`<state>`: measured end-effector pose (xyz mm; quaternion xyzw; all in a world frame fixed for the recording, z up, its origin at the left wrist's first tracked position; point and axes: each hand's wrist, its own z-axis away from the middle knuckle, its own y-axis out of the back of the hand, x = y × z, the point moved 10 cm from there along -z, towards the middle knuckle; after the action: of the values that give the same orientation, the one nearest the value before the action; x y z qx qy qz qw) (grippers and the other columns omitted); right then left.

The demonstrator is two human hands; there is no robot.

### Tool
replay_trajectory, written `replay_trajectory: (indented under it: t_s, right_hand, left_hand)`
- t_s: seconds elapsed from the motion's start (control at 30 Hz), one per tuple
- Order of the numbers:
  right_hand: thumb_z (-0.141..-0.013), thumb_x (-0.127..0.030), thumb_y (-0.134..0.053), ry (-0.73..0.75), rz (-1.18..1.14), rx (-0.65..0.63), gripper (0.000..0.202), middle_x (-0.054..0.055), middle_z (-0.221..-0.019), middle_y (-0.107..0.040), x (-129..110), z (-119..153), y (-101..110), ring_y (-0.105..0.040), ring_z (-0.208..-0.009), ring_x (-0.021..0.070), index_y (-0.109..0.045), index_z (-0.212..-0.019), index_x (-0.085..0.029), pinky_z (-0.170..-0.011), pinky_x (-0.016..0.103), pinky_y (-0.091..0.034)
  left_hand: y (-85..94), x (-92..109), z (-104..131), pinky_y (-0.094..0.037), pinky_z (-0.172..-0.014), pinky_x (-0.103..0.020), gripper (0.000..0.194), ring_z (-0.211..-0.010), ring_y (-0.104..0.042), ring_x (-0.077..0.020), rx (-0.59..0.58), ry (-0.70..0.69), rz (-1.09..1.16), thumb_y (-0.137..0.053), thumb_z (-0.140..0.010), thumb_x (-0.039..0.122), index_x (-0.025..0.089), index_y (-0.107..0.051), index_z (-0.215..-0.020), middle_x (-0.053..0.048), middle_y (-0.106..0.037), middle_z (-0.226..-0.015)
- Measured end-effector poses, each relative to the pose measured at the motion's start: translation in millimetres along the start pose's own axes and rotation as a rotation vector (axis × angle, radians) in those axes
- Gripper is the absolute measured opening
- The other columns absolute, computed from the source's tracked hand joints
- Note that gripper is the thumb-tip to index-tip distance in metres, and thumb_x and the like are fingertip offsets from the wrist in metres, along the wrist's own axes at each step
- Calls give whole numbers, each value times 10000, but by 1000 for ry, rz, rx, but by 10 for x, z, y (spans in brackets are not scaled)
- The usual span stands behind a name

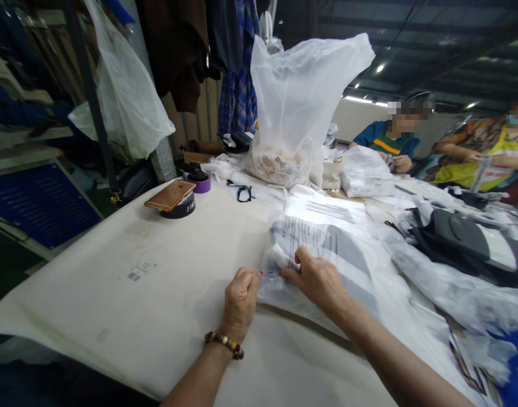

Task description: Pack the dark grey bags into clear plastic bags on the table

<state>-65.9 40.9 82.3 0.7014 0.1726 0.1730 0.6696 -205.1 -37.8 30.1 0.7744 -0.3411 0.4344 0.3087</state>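
1. Closest to me, my left hand [240, 298], a beaded bracelet [225, 342] on its wrist, is curled with the fingertips pinching the near left edge of a clear plastic packing bag [326, 254] with printed text.
2. My right hand [316, 277] lies on top of that same bag just to the right of the left hand, thumb and fingers pressing and gripping the folded plastic at its left end. So both hands are closed on the bag, which stretches away from the grip to the right and back.
3. The bag lies flat on the pale worktable [157, 282], at the near edge of a heap of similar plastic bags.
4. To the left on the table I see a small barcode sticker [139, 271].
5. Further back, a phone [170, 195] rests on a black tape roll [180, 209], with a purple tape roll [200, 182] just behind.
6. Beyond the heap stands an upright white plastic sack [301, 102], with something pale and lumpy in its bottom.
7. Farthest off at the right, two other people sit handling bags of their own.
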Motion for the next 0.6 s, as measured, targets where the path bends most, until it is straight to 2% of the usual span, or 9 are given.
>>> replay_trajectory:
  t_s: [0.1,0.2,0.27,0.33,0.4,0.47,0.53,0.6]
  right_hand:
    - [-853,-349,-492,58,-185,175,157,-3,-617,-608,284,222,87,-584,-564,147,-502,-834,-193,-535,234,-360]
    - [-848,-423,-458,5,-363,363,235,-14,-600,-561,791,481,167,-516,-510,125,-502,-777,-203,-538,244,-386]
    - [-837,-451,-451,-87,-412,408,265,12,-676,-585,1172,590,154,-533,-557,136,-522,-786,-200,-573,262,-416]
    - [-839,-451,-432,-173,-421,424,284,53,-797,-613,1513,631,146,-571,-644,158,-544,-827,-190,-627,287,-443]
    - [-851,-428,-416,-236,-406,424,291,87,-910,-622,1786,593,158,-596,-744,185,-559,-889,-178,-694,316,-456]
    - [-861,-384,-420,-266,-386,403,276,106,-1013,-618,1969,471,168,-601,-863,211,-568,-958,-172,-784,350,-448]
    - [-872,-329,-432,-277,-376,358,266,119,-1106,-600,2067,292,148,-577,-991,231,-567,-1027,-159,-873,379,-418]
    - [-887,-285,-443,-274,-379,304,277,129,-1166,-580,2091,102,92,-544,-1076,232,-551,-1093,-136,-931,402,-389]
  left_hand:
    - [94,-90,-53,-410,-596,-206,311,-577,-473,-105,62,68,0,-504,-800,344,185,-479,-533,15,-502,-616]
    - [297,-213,-114,-435,-662,-241,272,-656,-510,-137,174,166,1,-543,-760,404,188,-543,-594,-3,-543,-680]
    - [481,-285,-102,-444,-774,-281,252,-800,-538,-169,285,251,20,-558,-748,437,186,-584,-738,-32,-577,-843]
    - [619,-348,4,-432,-875,-331,327,-955,-530,-193,390,348,73,-539,-770,467,188,-551,-941,-65,-550,-1040]
    - [609,-411,213,-448,-896,-375,409,-1014,-536,-207,435,442,165,-489,-801,493,180,-471,-1064,-102,-516,-1122]
    - [395,-503,520,-491,-858,-394,410,-992,-573,-228,391,542,291,-506,-789,484,161,-460,-1038,-135,-537,-1083]
    - [-117,-667,928,-514,-846,-356,430,-1034,-573,-228,214,737,557,-646,-708,405,204,-462,-1041,-118,-559,-1103]
    - [-541,-705,1248,-532,-786,-313,411,-1013,-594,-203,92,776,682,-642,-722,362,248,-454,-1069,-99,-594,-1086]
